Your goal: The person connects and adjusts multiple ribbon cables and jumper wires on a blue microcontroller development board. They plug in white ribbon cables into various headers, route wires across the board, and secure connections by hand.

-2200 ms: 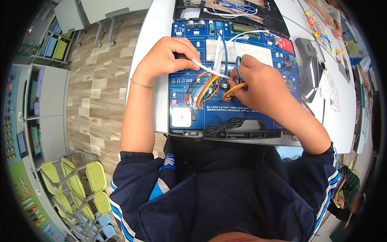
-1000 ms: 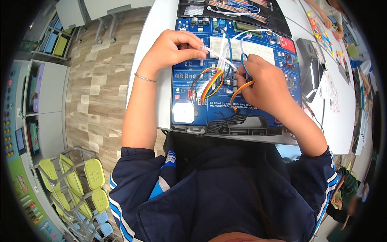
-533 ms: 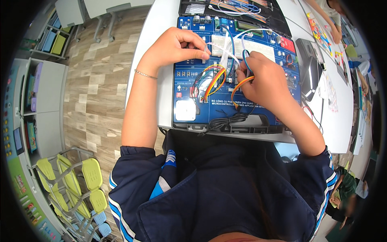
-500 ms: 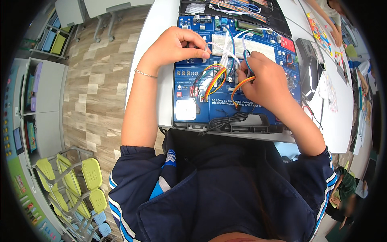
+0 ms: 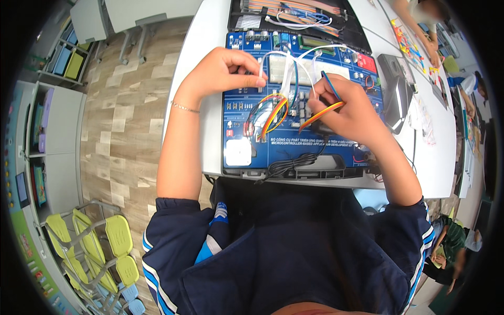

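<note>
A blue electronics board lies in a black case on the white table. My left hand is over its upper left part, thumb and forefinger closed on one end of a white jumper wire. My right hand is closed near the board's middle, its fingertips pinching a white wire; what the fingers cover is hidden. A blue wire and a yellow-orange-red ribbon run by the right hand. Another coloured ribbon cable rises from the board between the hands. Behind them sits a white breadboard.
The case lid lies open at the back with jumper wires in it. A coiled black cable rests along the front edge. To the right are a dark grey box-shaped device, clear plastic bags and another person's arm.
The board sits slightly lower in the picture, and both hands with it. The left fingers remain pinched on the wire; the blue wire at the right hand lies differently.
</note>
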Demonstrator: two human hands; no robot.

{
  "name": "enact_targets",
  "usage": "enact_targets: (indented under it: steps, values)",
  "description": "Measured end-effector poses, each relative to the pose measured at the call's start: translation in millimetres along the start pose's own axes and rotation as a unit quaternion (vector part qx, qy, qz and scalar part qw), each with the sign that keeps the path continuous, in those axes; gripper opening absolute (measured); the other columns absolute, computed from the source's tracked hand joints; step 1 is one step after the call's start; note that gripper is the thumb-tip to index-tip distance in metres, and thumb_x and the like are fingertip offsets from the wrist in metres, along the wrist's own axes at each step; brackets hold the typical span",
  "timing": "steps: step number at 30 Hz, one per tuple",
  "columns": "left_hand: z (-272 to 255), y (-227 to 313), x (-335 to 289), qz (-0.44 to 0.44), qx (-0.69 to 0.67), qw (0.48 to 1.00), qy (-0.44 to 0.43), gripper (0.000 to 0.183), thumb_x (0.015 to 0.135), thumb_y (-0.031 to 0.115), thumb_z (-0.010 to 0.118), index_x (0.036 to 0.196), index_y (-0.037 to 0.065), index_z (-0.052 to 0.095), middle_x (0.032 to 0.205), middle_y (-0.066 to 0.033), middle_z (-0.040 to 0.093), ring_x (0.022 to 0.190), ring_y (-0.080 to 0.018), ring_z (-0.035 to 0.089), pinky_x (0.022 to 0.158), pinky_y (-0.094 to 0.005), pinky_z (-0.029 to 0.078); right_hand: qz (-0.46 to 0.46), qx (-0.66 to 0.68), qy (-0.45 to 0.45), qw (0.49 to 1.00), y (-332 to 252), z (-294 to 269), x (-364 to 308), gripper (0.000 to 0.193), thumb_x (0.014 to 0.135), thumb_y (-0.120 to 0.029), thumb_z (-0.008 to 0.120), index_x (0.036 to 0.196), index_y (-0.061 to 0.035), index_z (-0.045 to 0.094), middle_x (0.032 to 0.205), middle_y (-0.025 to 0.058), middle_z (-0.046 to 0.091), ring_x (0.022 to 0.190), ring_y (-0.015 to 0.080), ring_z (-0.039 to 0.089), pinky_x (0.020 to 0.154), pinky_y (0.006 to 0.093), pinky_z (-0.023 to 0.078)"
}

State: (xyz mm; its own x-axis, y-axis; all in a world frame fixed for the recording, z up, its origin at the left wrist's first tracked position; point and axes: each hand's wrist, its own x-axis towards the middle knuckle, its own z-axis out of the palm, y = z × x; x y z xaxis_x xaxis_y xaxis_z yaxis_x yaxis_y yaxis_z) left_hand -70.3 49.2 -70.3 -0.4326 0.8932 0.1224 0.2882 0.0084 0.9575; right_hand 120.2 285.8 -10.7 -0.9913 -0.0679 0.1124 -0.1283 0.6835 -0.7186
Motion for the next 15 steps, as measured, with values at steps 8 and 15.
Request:
enact_targets:
  steps: [8,15]
  values:
    - [2,4,0,0.024,-0.021,0.999,0.032,0.015,0.092,0.010,0.076,0.101,-0.001,0.077,0.101,-0.0085,0.071,0.097,-0.0142,0.065,0.084,-0.0268,0.053,0.084,0.414,-0.144,0.895,-19,-59,35,0.016,0.093,-0.018,0.045,0.083,-0.0064,0.050,0.060,-0.0045,0.041,0.053,0.0076,0.035,0.052,0.0251,0.030]
    - [5,6,4,0.011,-0.047,0.991,0.121,0.022,0.098,0.021,0.070,0.101,0.000,0.076,0.104,-0.0076,0.074,0.101,-0.0155,0.066,0.094,-0.0295,0.050,0.157,0.220,-0.367,0.890,-22,-99,76,0.024,0.089,-0.017,0.046,0.073,-0.0035,0.058,0.054,-0.0067,0.034,0.045,0.0037,0.027,0.042,0.0257,0.019]
